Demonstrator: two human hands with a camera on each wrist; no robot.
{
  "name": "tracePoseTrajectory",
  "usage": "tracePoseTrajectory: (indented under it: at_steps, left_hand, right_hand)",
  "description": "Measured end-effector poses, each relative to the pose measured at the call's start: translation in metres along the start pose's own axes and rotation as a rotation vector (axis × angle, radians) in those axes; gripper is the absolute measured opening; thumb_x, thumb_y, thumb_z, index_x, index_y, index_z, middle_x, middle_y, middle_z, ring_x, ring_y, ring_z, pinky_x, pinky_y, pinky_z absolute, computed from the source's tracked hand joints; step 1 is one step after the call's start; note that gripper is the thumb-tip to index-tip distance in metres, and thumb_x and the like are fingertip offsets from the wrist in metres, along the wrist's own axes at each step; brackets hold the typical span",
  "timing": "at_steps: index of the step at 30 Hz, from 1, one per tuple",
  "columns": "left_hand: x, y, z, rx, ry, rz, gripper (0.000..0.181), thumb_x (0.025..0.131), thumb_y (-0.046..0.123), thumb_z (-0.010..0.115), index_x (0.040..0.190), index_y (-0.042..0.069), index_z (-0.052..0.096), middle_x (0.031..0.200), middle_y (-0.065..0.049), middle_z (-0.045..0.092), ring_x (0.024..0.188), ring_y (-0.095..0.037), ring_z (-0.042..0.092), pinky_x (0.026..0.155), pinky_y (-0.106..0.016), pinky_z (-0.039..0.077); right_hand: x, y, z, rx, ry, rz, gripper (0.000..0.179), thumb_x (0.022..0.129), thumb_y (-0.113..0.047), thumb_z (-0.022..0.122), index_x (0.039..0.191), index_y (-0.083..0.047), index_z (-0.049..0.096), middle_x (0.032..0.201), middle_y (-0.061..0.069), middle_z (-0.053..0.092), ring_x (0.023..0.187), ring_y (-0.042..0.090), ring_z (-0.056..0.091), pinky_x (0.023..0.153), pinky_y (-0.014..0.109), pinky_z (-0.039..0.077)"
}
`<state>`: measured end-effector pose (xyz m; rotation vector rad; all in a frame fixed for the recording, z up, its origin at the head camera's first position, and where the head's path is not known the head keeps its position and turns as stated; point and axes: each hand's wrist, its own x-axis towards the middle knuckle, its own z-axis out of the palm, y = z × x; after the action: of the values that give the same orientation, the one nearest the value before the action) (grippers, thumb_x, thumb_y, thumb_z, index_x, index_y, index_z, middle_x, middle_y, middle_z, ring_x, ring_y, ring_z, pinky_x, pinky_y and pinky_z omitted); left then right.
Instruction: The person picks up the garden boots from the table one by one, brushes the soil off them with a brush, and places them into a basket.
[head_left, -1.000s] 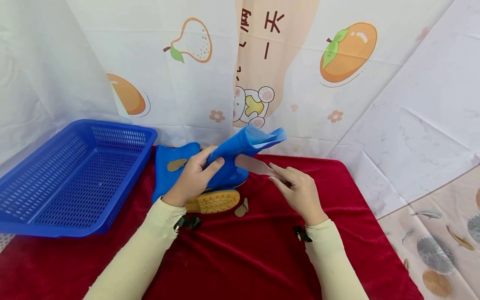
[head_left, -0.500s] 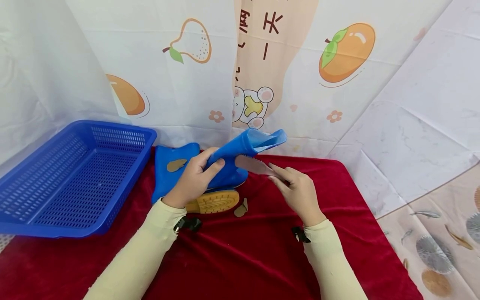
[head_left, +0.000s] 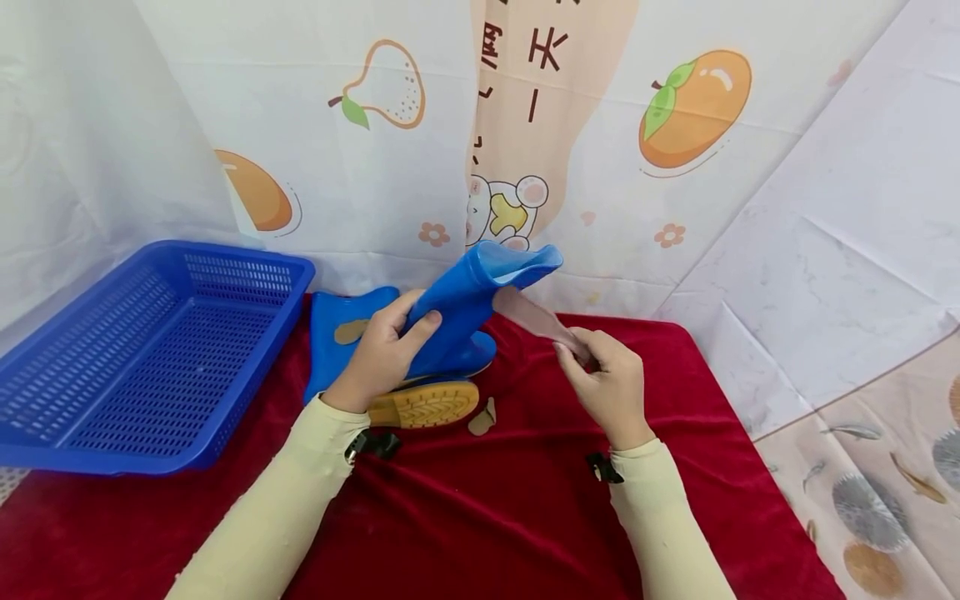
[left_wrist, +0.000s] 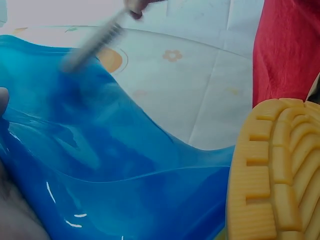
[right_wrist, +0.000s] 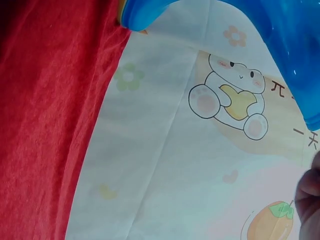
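Note:
My left hand (head_left: 382, 350) grips the shaft of a blue rubber rain boot (head_left: 453, 292), tilted with its opening up and to the right. In the left wrist view, the yellow sole (left_wrist: 280, 170) of a boot shows at the right. A pale pinkish brush (head_left: 532, 319) is held by its handle in my right hand (head_left: 607, 379). Its head meets the boot's shaft just under the opening; in the left wrist view it is blurred, bristles showing. A second blue boot (head_left: 330, 333) lies on its side behind my left hand, a brown patch (head_left: 347, 332) on its shaft.
A blue perforated plastic basket (head_left: 300, 283) stands at the left. Beneath everything lies a red cloth (head_left: 480, 517), with a small brown scrap (head_left: 483, 418) near the boot sole. A printed white curtain (head_left: 285, 75) hangs close behind the boots.
The held boot has tilted up and its opening has shifted slightly left. My right hand and the brush have moved a little right, and the brush head now sits higher on the shaft.

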<state>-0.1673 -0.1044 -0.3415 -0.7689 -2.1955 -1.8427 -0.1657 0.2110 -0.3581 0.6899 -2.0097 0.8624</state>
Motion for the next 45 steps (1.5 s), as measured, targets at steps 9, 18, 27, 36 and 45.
tracePoseTrajectory:
  at_steps: [9,18,27,36,45]
  left_hand:
    - [0.002,0.001,0.003,0.015,0.021,0.041,0.035,0.109,0.019,0.053,0.141,0.007,0.058,0.135,-0.01,0.06,0.122,-0.025,0.06,0.102,-0.051,0.051]
    - [0.003,0.001,0.003,0.056,0.074,0.017,0.036,0.105,0.015,0.06,0.14,0.008,0.055,0.137,-0.011,0.057,0.125,-0.027,0.055,0.103,-0.057,0.048]
    - [0.002,0.012,-0.011,0.374,0.036,-0.052,0.043,0.102,0.024,0.066,0.139,0.008,0.052,0.131,-0.013,0.062,0.119,-0.032,0.061,0.098,-0.061,0.052]
    - [0.002,0.019,-0.017,0.535,0.09,-0.119,0.047,0.1,0.025,0.068,0.141,0.004,0.057,0.129,-0.015,0.058,0.115,-0.034,0.06,0.091,-0.061,0.056]
    - [0.003,0.012,-0.001,0.342,0.428,-0.086,0.031,0.1,0.015,0.071,0.126,0.002,0.063,0.111,-0.014,0.068,0.099,-0.023,0.063,0.079,-0.042,0.059]
  right_hand:
    - [-0.001,-0.001,-0.002,0.077,0.187,0.075,0.049,0.106,-0.04,0.059,0.08,0.002,0.057,0.059,0.003,0.044,0.054,0.003,0.034,0.049,0.021,0.028]
    - [-0.002,-0.001,0.0,0.09,0.185,0.128,0.042,0.107,-0.033,0.058,0.082,0.001,0.055,0.059,0.002,0.041,0.053,0.003,0.033,0.049,0.02,0.026]
    - [-0.001,-0.001,-0.001,0.093,0.187,0.146,0.032,0.107,-0.02,0.056,0.084,0.002,0.056,0.063,0.004,0.044,0.055,0.002,0.034,0.049,0.02,0.027]
    - [0.001,-0.002,-0.001,0.112,0.179,0.151,0.027,0.108,-0.016,0.054,0.09,0.004,0.059,0.072,0.007,0.051,0.058,0.001,0.035,0.053,0.019,0.029]
    - [0.001,0.0,-0.003,0.094,0.162,0.158,0.027,0.109,-0.018,0.053,0.095,0.002,0.062,0.071,0.007,0.05,0.059,0.004,0.038,0.054,0.021,0.032]
